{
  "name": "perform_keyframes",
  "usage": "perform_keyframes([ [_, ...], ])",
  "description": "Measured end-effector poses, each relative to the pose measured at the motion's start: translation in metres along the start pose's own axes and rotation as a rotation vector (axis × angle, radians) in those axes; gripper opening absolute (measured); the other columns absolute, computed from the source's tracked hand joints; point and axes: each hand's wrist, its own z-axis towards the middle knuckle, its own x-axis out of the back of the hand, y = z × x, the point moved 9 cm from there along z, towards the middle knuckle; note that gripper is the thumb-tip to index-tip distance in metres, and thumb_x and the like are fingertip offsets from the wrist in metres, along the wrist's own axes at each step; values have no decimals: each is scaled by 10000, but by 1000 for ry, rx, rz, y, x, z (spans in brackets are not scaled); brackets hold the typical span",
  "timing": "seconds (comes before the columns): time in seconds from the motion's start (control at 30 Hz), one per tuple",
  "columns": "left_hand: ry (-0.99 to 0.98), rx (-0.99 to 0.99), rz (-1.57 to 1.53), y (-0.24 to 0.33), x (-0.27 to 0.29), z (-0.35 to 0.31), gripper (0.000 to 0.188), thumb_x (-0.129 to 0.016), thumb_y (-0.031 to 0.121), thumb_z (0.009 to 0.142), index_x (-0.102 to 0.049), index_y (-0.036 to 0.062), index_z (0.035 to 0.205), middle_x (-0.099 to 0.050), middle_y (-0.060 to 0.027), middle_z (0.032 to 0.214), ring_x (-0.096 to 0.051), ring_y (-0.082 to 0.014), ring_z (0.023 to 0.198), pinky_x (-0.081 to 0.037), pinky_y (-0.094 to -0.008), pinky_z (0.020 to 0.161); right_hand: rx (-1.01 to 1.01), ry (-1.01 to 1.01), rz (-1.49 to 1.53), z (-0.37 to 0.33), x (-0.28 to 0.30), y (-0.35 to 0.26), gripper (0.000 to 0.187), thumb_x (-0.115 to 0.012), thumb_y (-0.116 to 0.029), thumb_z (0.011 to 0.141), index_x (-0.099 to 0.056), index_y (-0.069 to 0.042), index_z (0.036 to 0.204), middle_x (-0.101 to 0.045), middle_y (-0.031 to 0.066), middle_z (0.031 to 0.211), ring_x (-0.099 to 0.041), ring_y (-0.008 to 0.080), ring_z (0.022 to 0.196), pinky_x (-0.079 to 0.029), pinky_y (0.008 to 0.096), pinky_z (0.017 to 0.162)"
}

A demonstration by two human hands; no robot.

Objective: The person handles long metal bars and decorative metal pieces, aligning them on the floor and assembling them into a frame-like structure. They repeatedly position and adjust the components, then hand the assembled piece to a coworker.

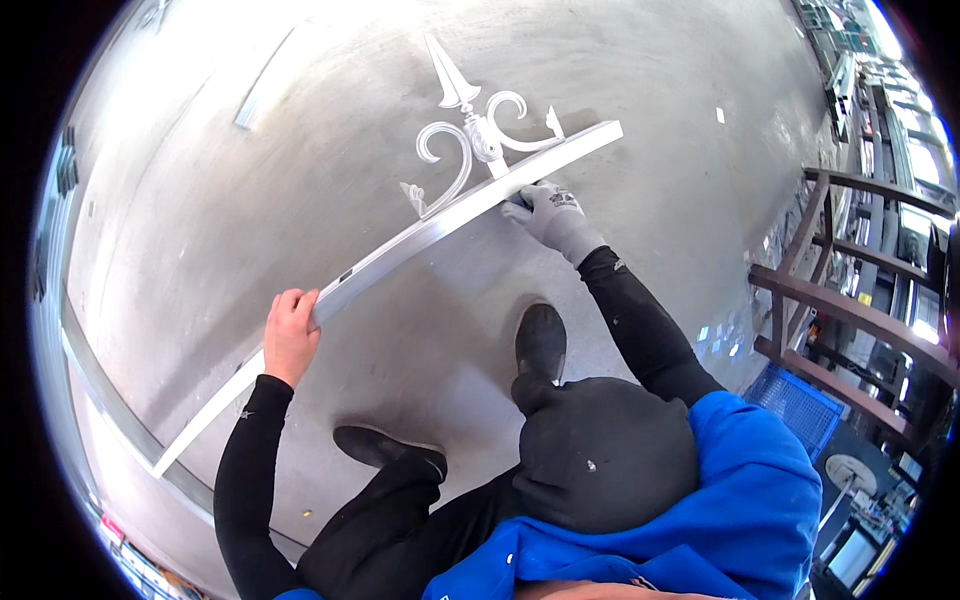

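A long white metal bar (405,250) runs slantwise in front of me, from lower left to upper right. On its far side, near the right end, is a white scrollwork ornament (482,135) with a pointed spear tip and two curled arms. My left hand (292,335), bare, is closed round the bar towards its left part. My right hand (553,218), in a grey work glove, grips the bar's near edge just below the ornament; its fingertips are partly hidden, with something dark beside them that I cannot make out.
On the grey floor lies a thin metal strip (264,80) at the upper left. A brown metal rack (860,310) stands at the right, with a blue mesh crate (795,408) below it. My dark shoes (541,340) are close beneath the bar. A long pale rail (110,395) lies at the left.
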Motion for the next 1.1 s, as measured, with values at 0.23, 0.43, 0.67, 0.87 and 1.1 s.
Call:
perform_keyframes([
  [0.23,-135,-146,124,18,-30,37,409,-759,27,644,-636,52,1033,-560,-100,988,-568,-301,946,-470,-414,816,-65,145,15,-5,7,41,385,-645,-471,904,-723,-107,1002,-679,158,1089,-663,334,986,-512,451,872],
  [0.43,-152,-127,48,21,-32,38,462,-805,119,659,-602,67,1070,-539,-97,940,-561,-305,919,-464,-424,802,-144,331,187,-21,16,43,433,-708,-440,857,-678,-60,1062,-691,150,1020,-660,318,978,-517,437,845],
  [0.67,127,50,103,-43,32,103,512,-745,315,853,-567,47,1252,-510,-198,1264,-510,-380,1157,-442,-472,965,221,705,428,-42,36,-10,219,-750,-178,845,-639,-65,996,-663,114,963,-618,285,837,-498,398,747],
  [0.87,371,154,375,-107,96,212,494,-710,364,889,-603,111,1299,-420,-241,1453,-415,-428,1314,-393,-507,1067,745,445,274,-43,-2,-143,434,-744,-227,818,-629,-126,1224,-648,84,1114,-614,317,1043,-482,483,911],
  [1.1,306,151,355,-163,100,227,223,-706,267,893,-755,80,1005,-637,-137,1192,-578,-319,1139,-463,-444,983,888,132,-5,-33,-74,-215,469,-633,-194,811,-573,-91,1264,-619,70,1201,-585,262,1150,-434,448,1042],
])
